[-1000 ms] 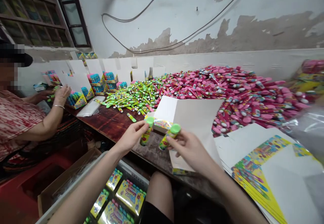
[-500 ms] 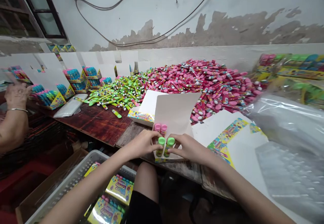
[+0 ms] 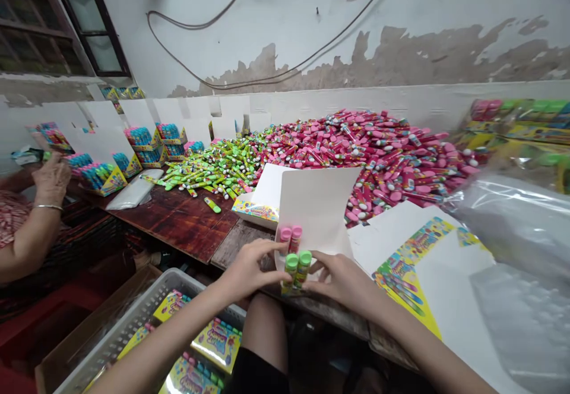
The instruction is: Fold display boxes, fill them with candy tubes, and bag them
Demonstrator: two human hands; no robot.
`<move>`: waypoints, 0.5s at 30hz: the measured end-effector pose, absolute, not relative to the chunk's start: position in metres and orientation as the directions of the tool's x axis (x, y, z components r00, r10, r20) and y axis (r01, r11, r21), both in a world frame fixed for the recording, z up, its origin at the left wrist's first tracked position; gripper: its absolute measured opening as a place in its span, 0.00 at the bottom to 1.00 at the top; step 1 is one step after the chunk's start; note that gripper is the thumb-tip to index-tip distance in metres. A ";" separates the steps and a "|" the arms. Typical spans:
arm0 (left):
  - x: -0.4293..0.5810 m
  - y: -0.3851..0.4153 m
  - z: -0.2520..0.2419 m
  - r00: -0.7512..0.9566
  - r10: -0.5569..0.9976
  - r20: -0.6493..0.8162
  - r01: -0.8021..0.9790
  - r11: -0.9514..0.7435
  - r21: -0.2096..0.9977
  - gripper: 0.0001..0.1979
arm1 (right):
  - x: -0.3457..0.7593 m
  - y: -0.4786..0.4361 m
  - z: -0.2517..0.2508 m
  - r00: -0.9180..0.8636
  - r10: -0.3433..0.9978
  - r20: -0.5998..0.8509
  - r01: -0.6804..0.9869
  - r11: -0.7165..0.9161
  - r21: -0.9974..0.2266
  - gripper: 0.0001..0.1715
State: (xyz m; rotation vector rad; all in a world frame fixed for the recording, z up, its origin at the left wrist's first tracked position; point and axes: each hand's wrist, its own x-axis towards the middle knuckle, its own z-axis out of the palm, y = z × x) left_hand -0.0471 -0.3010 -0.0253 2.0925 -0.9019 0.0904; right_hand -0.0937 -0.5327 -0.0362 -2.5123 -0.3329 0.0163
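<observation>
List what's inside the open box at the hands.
Two pink-capped tubes at the back; two green-capped tubes in front, between left hand and right hand. The pink ones' lower ends are hidden by the green.

A worn white wall [image 3: 285, 19] with a slack, looping cable [image 3: 198, 27] strung across it.
Within the cable's loop a small dark nail or hook [image 3: 317, 10] stands out; below the loop and to its right, jagged bare patches [image 3: 423, 58] show where paint is gone, and a white board [image 3: 401, 100] runs along lower still. Left of the cable is a dark-framed window panel [image 3: 104, 52], with a shadowy barred opening [image 3: 27, 37] farther left. Down and left from the cable, a co-worker in a red-and-white patterned sleeve [image 3: 9, 221] wears a bangle [image 3: 48, 206]; lower yet are a red plastic-looking seat [image 3: 27, 322] and a brown carton [image 3: 47, 373].
</observation>
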 end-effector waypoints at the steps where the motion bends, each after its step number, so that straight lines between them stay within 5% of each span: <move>1: -0.039 -0.288 -0.027 0.793 -0.459 0.401 -0.586 -0.395 0.708 0.18 | -0.096 -0.535 -0.035 0.977 0.182 0.114 0.214 -0.783 -0.584 0.30; 4: 0.009 -0.243 -0.034 0.881 -0.034 0.473 -0.421 -0.513 0.748 0.17 | -0.105 -0.537 -0.026 0.936 -0.016 0.351 0.207 -0.781 -0.589 0.30; 6: 0.052 -0.216 -0.040 0.859 0.109 0.500 -0.323 -0.642 0.696 0.16 | -0.111 -0.534 -0.021 0.865 -0.071 0.496 0.260 -0.782 -0.566 0.25; 10: 0.135 -0.196 -0.046 0.857 0.135 0.498 -0.250 -0.736 0.629 0.20 | -0.118 -0.529 -0.025 0.778 -0.094 0.621 0.298 -0.816 -0.496 0.18; 15: 0.194 -0.229 -0.032 0.862 0.138 0.488 -0.222 -0.763 0.607 0.20 | -0.110 -0.528 -0.038 0.843 -0.121 0.524 0.209 -0.824 -0.527 0.16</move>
